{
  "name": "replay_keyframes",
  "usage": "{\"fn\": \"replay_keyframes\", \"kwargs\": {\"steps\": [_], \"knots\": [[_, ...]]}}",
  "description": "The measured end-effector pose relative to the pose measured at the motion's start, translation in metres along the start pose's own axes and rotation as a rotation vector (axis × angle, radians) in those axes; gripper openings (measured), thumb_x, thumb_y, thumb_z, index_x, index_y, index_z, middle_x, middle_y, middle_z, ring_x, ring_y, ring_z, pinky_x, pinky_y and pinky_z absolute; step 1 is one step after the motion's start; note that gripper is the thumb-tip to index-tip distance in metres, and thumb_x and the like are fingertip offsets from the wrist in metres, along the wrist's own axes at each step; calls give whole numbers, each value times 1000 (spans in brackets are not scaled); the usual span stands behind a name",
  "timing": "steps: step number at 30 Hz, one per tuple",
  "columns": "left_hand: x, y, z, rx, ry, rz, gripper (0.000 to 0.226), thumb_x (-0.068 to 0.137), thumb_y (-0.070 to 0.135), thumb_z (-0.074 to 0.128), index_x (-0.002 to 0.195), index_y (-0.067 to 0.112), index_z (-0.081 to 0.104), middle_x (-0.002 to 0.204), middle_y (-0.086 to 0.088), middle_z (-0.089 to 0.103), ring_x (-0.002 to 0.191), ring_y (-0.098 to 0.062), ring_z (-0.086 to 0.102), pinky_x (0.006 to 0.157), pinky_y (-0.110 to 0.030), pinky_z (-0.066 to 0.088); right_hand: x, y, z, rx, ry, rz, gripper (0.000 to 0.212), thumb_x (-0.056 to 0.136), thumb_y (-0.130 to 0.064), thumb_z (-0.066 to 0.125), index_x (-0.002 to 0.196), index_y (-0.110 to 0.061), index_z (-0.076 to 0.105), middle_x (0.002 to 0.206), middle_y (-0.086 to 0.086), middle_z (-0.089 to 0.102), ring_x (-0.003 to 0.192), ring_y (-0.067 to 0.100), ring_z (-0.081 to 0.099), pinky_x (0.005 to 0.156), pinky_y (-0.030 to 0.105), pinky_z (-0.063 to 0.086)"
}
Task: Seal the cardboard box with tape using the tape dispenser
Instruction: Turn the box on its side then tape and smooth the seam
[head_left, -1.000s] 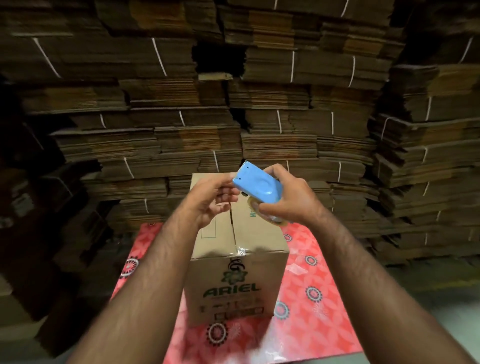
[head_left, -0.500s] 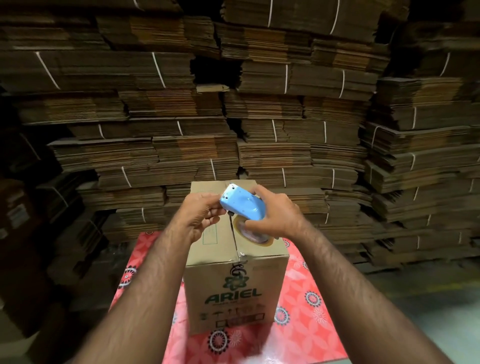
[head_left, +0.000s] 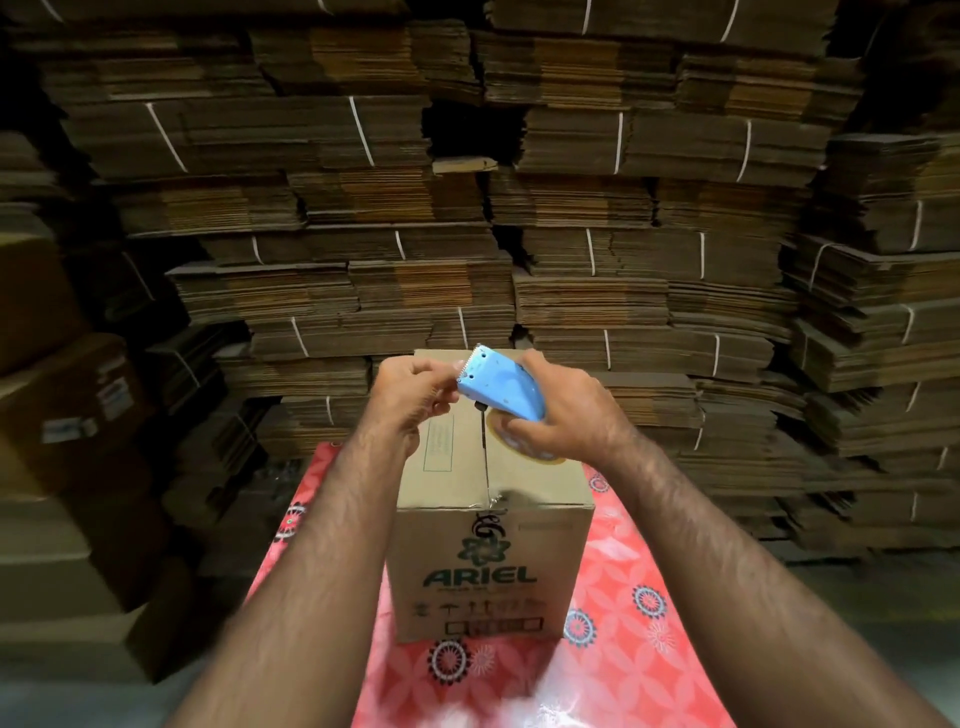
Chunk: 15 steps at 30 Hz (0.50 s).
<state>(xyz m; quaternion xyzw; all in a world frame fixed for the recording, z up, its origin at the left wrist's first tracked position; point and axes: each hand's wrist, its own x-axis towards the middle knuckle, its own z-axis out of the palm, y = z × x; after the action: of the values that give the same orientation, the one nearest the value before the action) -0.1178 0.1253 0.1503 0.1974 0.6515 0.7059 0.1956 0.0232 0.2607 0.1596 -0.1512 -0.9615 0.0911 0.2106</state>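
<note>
Above the far end of the brown printed cardboard box we hold both hands: right hand grips the blue plastic tape dispenser, left hand pinches at its toothed end. Box seam runs straight toward us; the right hand is nearer it.

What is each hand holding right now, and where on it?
The right hand grips the blue tape dispenser around its rear body. The left hand pinches at its toothed front end, probably the tape end.
</note>
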Motion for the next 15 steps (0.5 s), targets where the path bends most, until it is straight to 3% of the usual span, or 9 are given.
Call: {"fn": "replay_keyframes", "kwargs": {"steps": [6,15], "knots": [[4,-6,10,93,164,106,10,85,15,74,80,6,74,62,0,69,54,-6,58,56,-26,49,7,18,-1,-33,20,-69,50,78,-61,66,112,-30,47,91,-12,59,84,23,63,70,36,52],[8,-15,14,22,153,79,20,79,17,81,82,-2,73,67,-8,69,53,-12,59,55,-24,50,16,39,8,-69,39,-108,61,72,-71,67,117,-33,53,98,-11,68,93,20,65,74,35,51]]}}
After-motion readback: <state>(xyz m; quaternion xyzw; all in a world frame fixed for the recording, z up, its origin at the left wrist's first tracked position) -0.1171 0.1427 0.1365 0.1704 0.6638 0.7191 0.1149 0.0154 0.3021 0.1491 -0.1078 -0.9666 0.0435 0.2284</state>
